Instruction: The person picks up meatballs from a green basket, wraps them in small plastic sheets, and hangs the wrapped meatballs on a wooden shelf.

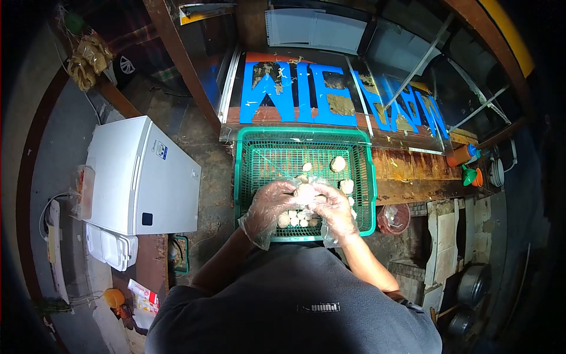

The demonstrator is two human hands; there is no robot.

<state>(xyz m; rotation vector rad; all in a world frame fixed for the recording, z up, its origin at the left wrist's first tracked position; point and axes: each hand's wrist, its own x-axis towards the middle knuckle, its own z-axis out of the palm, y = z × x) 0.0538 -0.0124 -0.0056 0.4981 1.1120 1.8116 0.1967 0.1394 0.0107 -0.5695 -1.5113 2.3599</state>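
Observation:
Both of my hands wear clear plastic gloves and meet over a green plastic basket. Between their fingertips is a whitish, lumpy ball, whose exact kind I cannot make out. My left hand is closed on the ball's left side. From the right, the fingers of my right hand grip the same ball. Several similar pale balls lie in the basket: a larger one at the back right, another beside my right hand, and a cluster of smaller ones near the front. My hands hide part of the basket floor.
Beyond the basket is a glass case with blue lettering above a wooden ledge. To the left are a white freezer and white foam boxes. A reddish plastic container and metal pots stand at the right.

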